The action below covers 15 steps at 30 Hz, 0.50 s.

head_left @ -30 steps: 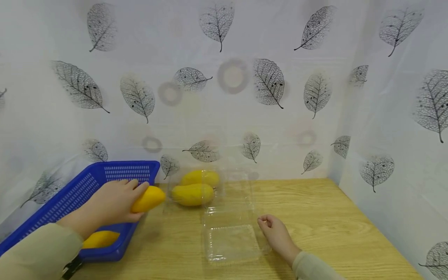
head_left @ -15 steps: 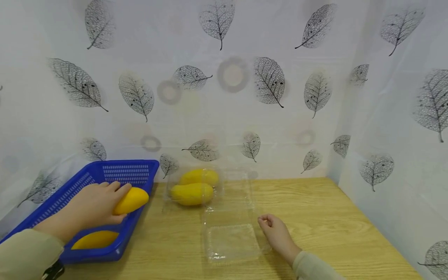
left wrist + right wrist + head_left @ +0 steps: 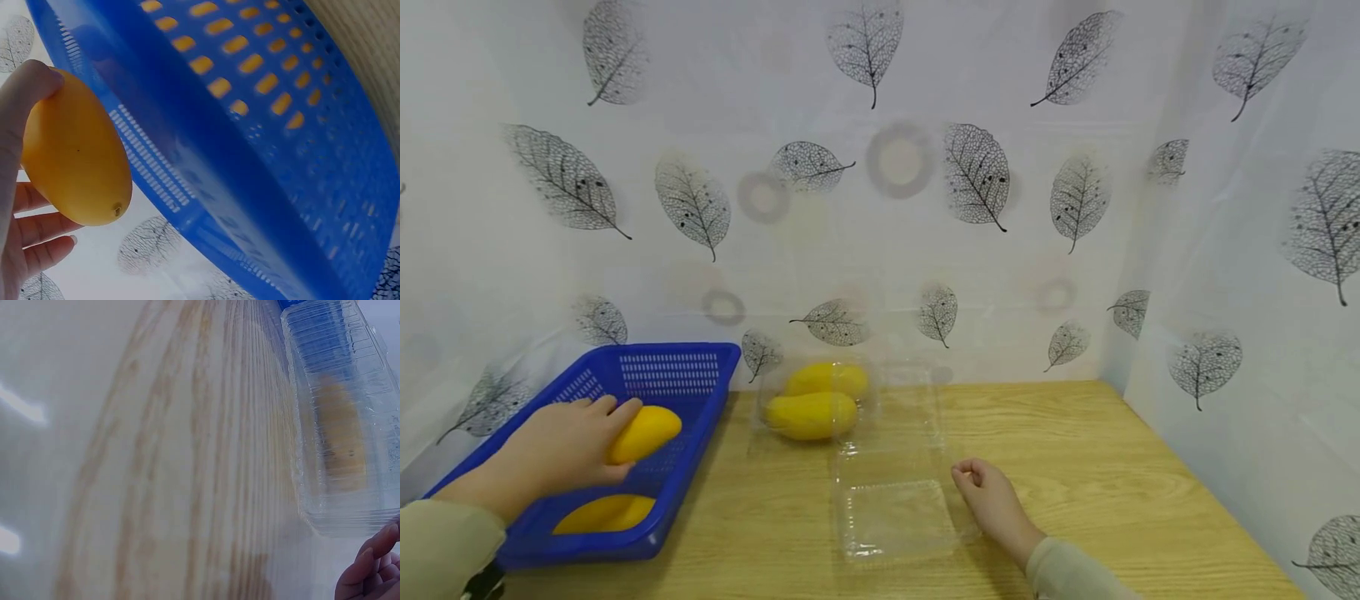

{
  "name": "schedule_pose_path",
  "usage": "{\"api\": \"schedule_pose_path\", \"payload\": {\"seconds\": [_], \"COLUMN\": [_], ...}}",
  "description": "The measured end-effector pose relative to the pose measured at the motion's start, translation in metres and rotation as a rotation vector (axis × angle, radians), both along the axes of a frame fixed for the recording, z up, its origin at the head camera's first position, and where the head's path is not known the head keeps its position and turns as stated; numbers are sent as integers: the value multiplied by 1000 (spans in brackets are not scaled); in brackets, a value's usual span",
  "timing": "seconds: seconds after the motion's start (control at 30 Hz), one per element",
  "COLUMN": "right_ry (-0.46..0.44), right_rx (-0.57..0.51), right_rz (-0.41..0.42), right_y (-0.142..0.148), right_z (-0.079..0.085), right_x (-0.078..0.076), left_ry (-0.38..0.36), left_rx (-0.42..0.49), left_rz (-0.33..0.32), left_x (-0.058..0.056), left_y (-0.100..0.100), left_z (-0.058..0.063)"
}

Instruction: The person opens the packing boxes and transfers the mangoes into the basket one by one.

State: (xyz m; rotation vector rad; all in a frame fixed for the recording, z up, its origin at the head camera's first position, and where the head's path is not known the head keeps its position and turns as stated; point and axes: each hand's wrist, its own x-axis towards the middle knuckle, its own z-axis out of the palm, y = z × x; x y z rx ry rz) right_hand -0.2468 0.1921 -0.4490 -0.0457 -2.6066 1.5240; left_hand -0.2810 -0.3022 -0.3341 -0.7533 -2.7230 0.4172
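Mango (image 3: 646,433), gripped by the left hand (image 3: 561,446), has shifted left over the blue basket (image 3: 670,372), putting it, we judge, farther from the clear clamshell container (image 3: 895,521) beside the loosely curled, empty right hand (image 3: 995,500).

Left hand (image 3: 561,442): back upward, raised in a grip, thumb (image 3: 39,81) opposed to partly bent fingers (image 3: 49,255); the arm enters from lower left, its left sleeve (image 3: 445,542) leaving the wrist bare. Right hand (image 3: 992,500): well apart from the left, loosely curled, thumb and index tips close together; the right sleeve (image 3: 1075,571) ends behind the wrist.
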Motion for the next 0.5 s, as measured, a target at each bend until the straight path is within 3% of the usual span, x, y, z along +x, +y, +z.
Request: {"api": "schedule_pose_path", "payload": {"seconds": [0.3,0.5], "right_ry": [-1,1], "right_rx": [-10,-21], "right_rz": [-2,-4], "right_y": [1,2], "right_z": [0,-1], "right_x": [-1,-2], "left_ry": [-86,-268], "left_rx": [9,40], "left_rz": [53,133], "left_x": [-5,-12], "left_y": [-9,-17], "left_z": [1,7]}}
